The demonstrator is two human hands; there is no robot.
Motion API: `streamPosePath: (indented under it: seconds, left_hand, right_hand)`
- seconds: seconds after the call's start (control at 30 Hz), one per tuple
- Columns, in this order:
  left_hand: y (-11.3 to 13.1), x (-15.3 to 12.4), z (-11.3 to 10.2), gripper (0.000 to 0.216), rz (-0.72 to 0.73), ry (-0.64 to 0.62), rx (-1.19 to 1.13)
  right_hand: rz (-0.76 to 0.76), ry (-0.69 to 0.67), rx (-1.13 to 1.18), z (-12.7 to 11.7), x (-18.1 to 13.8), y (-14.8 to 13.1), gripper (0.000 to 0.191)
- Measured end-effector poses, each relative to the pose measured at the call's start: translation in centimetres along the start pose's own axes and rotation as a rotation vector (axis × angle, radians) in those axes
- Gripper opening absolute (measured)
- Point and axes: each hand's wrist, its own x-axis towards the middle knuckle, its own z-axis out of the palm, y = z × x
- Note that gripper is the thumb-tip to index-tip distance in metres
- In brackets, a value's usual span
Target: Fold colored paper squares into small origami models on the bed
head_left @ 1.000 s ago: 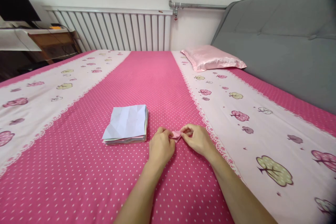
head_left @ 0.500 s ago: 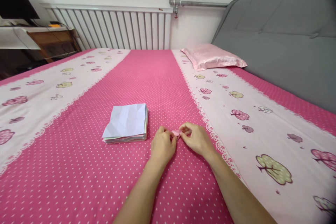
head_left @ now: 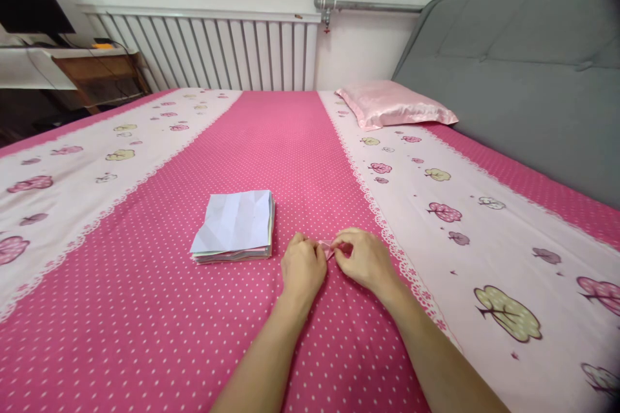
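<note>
Between my hands, low over the bedspread, is a small folded piece of pink paper point(head_left: 327, 249), partly covered by my fingers. My left hand point(head_left: 304, 266) grips its left side, with thumb and fingers closed together. On the other side my right hand point(head_left: 364, 258) pinches the paper between thumb and forefinger. A stack of square paper sheets point(head_left: 235, 222) lies to the left of my hands, its top sheet pale and creased. The paper's exact folded shape is too small to make out.
The bedspread point(head_left: 271, 142) is pink with white dots and printed tree bands. A pink pillow point(head_left: 394, 104) lies at the back right, against a grey padded headboard point(head_left: 523, 77). Behind the bed stand a white radiator point(head_left: 217, 51) and, at far left, a desk with a monitor point(head_left: 31, 0).
My right thumb and forefinger have shifted slightly on the pink paper, and its flap sits at a different angle. My left hand keeps its grip. The whole view has moved a little.
</note>
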Motion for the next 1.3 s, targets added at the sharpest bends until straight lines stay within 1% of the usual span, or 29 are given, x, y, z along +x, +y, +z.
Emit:
streamPosePath:
  seconds: [0.1, 0.23, 0.33, 0.43, 0.53, 0.63, 0.83, 0.93, 1.07, 1.2, 1.3]
  left_hand:
    - [0.0, 0.1, 0.0, 0.032, -0.009, -0.006, -0.007]
    - [0.0, 0.1, 0.1, 0.029, -0.006, 0.001, 0.001]
    - [-0.1, 0.0, 0.1, 0.025, 0.022, 0.007, -0.005]
    - [-0.3, -0.1, -0.1, 0.017, 0.065, -0.017, -0.026]
    - [-0.4, -0.1, -0.2, 0.015, 0.078, -0.033, -0.035]
    - [-0.4, -0.1, 0.0, 0.016, 0.064, -0.011, -0.03]
    - [0.2, 0.0, 0.7, 0.015, 0.014, 0.046, 0.001]
    - [0.5, 0.2, 0.6, 0.016, 0.004, 0.024, 0.024]
    - [0.7, 0.3, 0.4, 0.017, -0.002, -0.007, 0.031]
    - [0.6, 0.2, 0.2, 0.019, 0.006, -0.007, 0.044]
    - [0.4, 0.1, 0.2, 0.019, 0.002, -0.004, 0.047]
  right_hand:
    - [-0.022, -0.051, -0.079, -0.1, -0.3, -0.1, 0.022]
    - [-0.061, -0.16, -0.15, 0.1, -0.7, 0.0, 0.028]
    - [-0.066, -0.211, -0.156, 0.1, -0.9, 0.1, 0.031]
    - [-0.052, -0.232, -0.111, -0.1, -0.8, 0.2, 0.031]
    - [-0.05, -0.208, -0.041, -0.3, -0.5, 0.2, 0.026]
    - [-0.034, -0.155, -0.014, -0.3, -0.3, 0.1, 0.023]
    - [0.094, -0.081, 0.028, 0.3, -0.1, 0.1, 0.01]
    - [0.116, -0.1, 0.008, 0.3, -0.1, 0.0, 0.012]
    - [0.072, -0.136, -0.045, 0.3, -0.1, -0.3, 0.019]
    - [0.04, -0.114, -0.062, 0.8, -0.3, -0.7, 0.025]
    - [0.035, -0.101, -0.059, 1.3, -0.2, -0.7, 0.023]
